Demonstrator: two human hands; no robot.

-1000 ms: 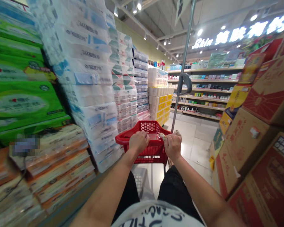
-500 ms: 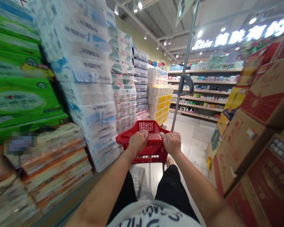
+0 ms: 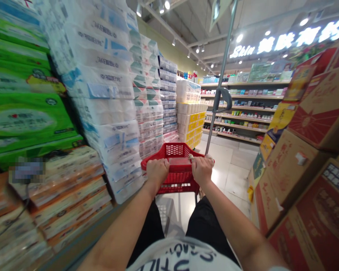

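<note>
Between toilet-paper stacks (image 3: 101, 94) and cartons (image 3: 296, 177), both hands (image 3: 157, 174) (image 3: 202, 170) grip a red shopping basket (image 3: 179, 177).

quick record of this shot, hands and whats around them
place: supermarket aisle
left hand: gripping the near rim of the red plastic cart basket
right hand: gripping the same rim
ahead of basket: metal pole
left side: stacked wrapped toilet paper packs
right side: printed cardboard cartons
far end: shelves of small products

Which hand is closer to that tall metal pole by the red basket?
The right. The right hand grips the rim of the red basket just beside the lower end of the metal pole; the left hand holds the rim farther off, across the basket.
</note>
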